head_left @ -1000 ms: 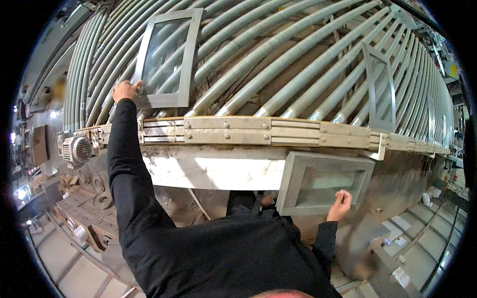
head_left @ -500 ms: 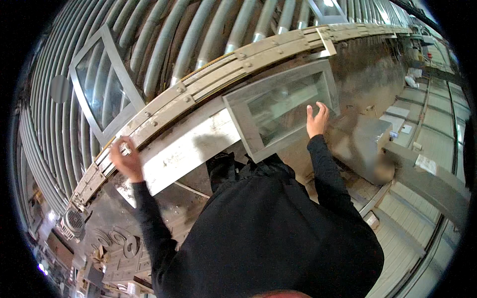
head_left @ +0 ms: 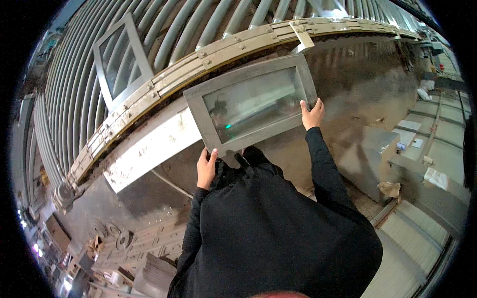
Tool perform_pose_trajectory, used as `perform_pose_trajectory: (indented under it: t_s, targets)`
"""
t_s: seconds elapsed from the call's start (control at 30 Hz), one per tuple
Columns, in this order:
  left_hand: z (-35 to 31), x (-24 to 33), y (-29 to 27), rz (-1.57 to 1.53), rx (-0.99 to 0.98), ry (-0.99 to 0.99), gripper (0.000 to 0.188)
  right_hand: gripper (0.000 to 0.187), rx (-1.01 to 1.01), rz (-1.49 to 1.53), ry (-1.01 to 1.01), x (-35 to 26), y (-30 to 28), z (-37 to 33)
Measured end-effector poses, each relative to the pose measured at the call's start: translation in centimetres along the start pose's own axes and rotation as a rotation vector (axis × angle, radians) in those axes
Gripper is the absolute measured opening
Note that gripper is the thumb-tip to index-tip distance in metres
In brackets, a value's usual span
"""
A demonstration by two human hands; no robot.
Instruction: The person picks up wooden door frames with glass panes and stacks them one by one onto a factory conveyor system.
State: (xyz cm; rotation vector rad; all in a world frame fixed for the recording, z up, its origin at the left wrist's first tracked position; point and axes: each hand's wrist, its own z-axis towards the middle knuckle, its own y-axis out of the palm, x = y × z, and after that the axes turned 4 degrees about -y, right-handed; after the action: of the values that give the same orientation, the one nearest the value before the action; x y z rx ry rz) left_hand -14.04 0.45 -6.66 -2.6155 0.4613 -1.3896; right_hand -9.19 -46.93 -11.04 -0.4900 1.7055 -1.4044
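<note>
A grey cabinet door (head_left: 233, 80) with a glass pane is held tilted in front of my body, beside the roller conveyor. My left hand (head_left: 206, 170) grips its lower left corner, with the thumb on the near edge. On the door's right edge my right hand (head_left: 313, 114) is closed, thumb over the front of the frame; the other fingertips lie partly out of sight. The pane reflects light and a small green spot. A second grey-framed glass door (head_left: 144, 63) lies on the conveyor rollers at the far left.
Metal rollers (head_left: 186, 31) run behind a bolted beige rail (head_left: 208, 60) curving across the view. Under it lies a long white panel (head_left: 154, 146). A grey box-like cabinet (head_left: 365, 144) stands at right, and cardboard (head_left: 149, 243) lies on the floor at lower left.
My left hand has come from the conveyor rail to the door's lower left corner. My right hand has closed on its right edge. The door has shifted left in view.
</note>
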Motion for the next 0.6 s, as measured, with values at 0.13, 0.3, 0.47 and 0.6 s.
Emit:
perform_pose_trajectory:
  t_s: [0.13, 0.3, 0.47, 0.6]
  targets:
    - [-1.3, 0.5, 1.3, -0.167, 0.155, -0.058, 0.048, 0.088, 0.062, -0.004, -0.078, 0.6, -0.6, -2.8]
    - [-2.6, -1.1, -0.7, -0.661, 0.117, -0.115, 0.034, 0.067, 0.185, 0.134, -0.189, 2.1, -1.3, -4.2]
    - [-7.1, 3.1, -2.6, -0.880, 0.146, 0.117, 0.046, 0.058, -0.170, 0.610, 0.030, 4.5, -2.7, -2.9]
    - [-10.3, 6.8, -7.2, -0.796, 0.259, 0.234, 0.050, 0.043, -0.486, 1.267, 0.462, -1.7, -8.4, -3.5]
